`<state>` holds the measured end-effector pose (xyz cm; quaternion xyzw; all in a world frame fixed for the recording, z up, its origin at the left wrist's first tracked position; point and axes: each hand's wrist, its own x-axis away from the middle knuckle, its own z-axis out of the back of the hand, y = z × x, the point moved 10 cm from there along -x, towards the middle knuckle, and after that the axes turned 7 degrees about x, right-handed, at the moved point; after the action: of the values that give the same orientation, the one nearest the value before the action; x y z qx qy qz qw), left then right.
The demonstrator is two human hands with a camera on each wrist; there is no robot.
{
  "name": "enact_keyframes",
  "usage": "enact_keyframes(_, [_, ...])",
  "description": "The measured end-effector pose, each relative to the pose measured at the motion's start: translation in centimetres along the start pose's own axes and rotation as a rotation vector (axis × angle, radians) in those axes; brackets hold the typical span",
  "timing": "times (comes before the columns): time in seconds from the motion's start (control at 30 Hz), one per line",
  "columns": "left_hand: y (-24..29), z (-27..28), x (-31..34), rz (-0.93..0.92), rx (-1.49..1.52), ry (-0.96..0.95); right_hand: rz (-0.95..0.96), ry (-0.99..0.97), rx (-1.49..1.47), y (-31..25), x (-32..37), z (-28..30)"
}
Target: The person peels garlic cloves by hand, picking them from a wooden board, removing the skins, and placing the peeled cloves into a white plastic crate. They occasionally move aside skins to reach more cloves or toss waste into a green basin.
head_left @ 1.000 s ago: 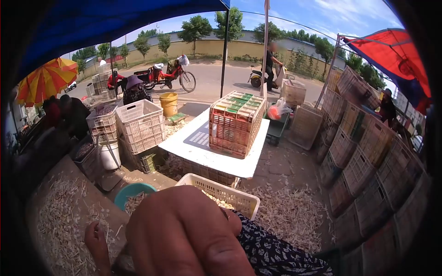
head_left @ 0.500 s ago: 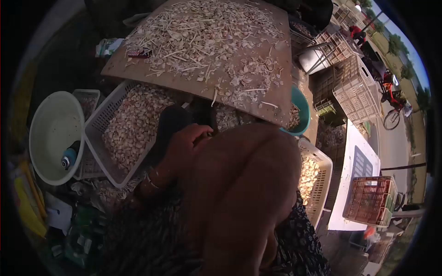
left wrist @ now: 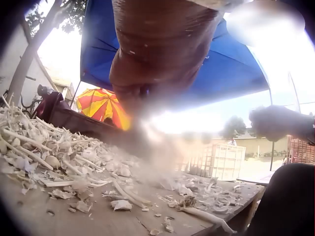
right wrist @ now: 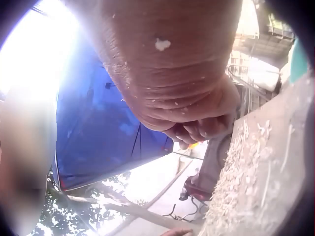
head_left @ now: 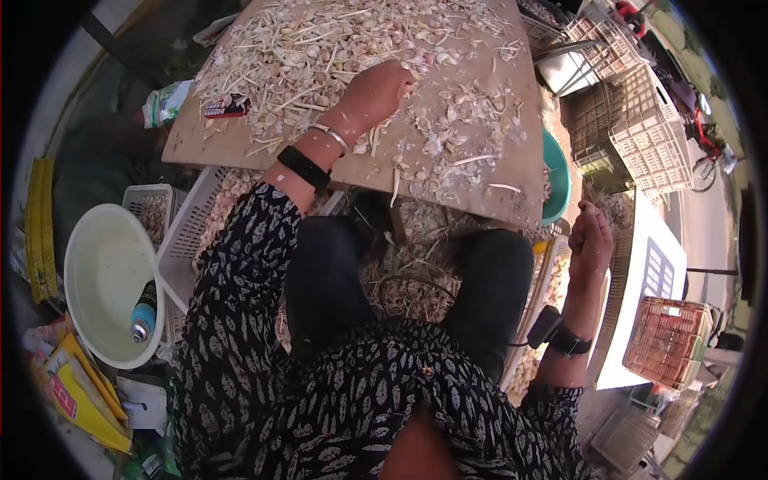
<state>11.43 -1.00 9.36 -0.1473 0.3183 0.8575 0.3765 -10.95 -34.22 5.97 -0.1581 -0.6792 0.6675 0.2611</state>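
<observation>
Head view, from nine o'clock round to three: a white bowl (head_left: 100, 264) sits at nine with a spray can (head_left: 144, 312) lying in it; just beside it, towards ten, a white basket (head_left: 186, 236) of garlic cloves is tucked partly under the wooden board (head_left: 200, 144); the board fills the top of the view from eleven to one.

On the board a small red pack (head_left: 227, 106) lies at its eleven o'clock edge, beside the garlic pile (head_left: 320, 40), a spread of cloves, skins and dry stalks.

The left hand (head_left: 376, 88) rests on the pile near twelve, knuckles up and fingers bent down into the stalks; whether they grip anything I cannot tell, as the left wrist view is blurred.

A teal basin (head_left: 558, 172) shows past the board's edge at two; the right hand (head_left: 590, 236) is raised at three, well apart from the left and off the board, fingers curled into the palm; what they enclose, if anything, is hidden.

Further right stand white crates (head_left: 648, 136) at one to two, and a white table (head_left: 652, 232) bearing a red crate (head_left: 664, 344) at four.
</observation>
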Motion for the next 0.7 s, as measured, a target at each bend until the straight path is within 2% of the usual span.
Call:
enact_keyframes(0.03, [-2.0,-1.8,-1.0,-0.007,0.01,-0.01,-0.01,0.115,-0.035,1.3,-0.1,4.9])
enact_keyframes(0.1, [-4.8,-7.4,-1.6,-0.026,-0.227,-0.293,-0.051,0.338,-0.09,4.5,0.3,14.6])
enact_keyframes(0.13, [-5.0,-8.2,-1.7,-0.033,-0.221,-0.299,-0.079,0.441,-0.11,6.3,0.8,19.1])
enact_keyframes(0.23, [-6.9,-8.5,-1.4,0.125,-0.253,-0.399,-0.15,0.473,-0.088,13.5,2.2,27.5])
enact_keyframes(0.3, [-6.9,-7.6,-1.0,0.134,-0.255,-0.374,-0.443,0.493,0.126,19.9,3.6,31.8])
enact_keyframes(0.33, [-7.0,-7.5,-0.6,0.14,-0.242,-0.352,-0.414,0.45,0.357,19.9,3.6,32.0])
enact_keyframes(0.37, [-7.2,-7.4,-0.2,0.143,-0.247,-0.346,-0.344,0.323,0.902,18.6,2.6,31.7])
enact_keyframes(0.4, [-7.4,-6.8,0.1,0.111,-0.179,-0.263,-0.248,0.173,1.439,17.5,1.5,30.0])
enact_keyframes(0.43, [-7.8,-6.1,0.5,0.08,-0.11,-0.181,-0.127,0.255,1.377,14.9,0.6,28.7])
enact_keyframes(0.47, [-7.3,-5.0,0.7,0.081,-0.112,-0.18,-0.012,0.336,1.309,11.3,-0.4,26.3])
enact_keyframes(0.53, [-8.7,-2.4,1.5,0.436,0.353,-0.036,0.165,0.36,0.863,6.1,-3.7,22.1])
enact_keyframes(0.57, [-8.5,-1.3,2.2,0.476,0.542,0.05,0.187,0.332,0.601,4.8,-5.6,19.5])
enact_keyframes(0.6, [-7.2,-0.6,2.5,0.476,0.543,0.048,0.269,0.261,0.646,0.1,-5.5,12.3])
enact_keyframes(0.63, [-6.2,-0.2,3.2,0.539,0.881,0.124,0.218,0.176,0.599,-2.0,-6.2,6.3])
enact_keyframes(0.67, [-4.9,0.1,3.8,0.593,1.218,0.205,0.26,0.001,0.606,-3.1,-7.3,0.4])
enact_keyframes(0.7, [-3.0,0.4,4.2,0.602,1.382,0.239,0.344,-0.134,0.673,-3.7,-8.2,-5.4])
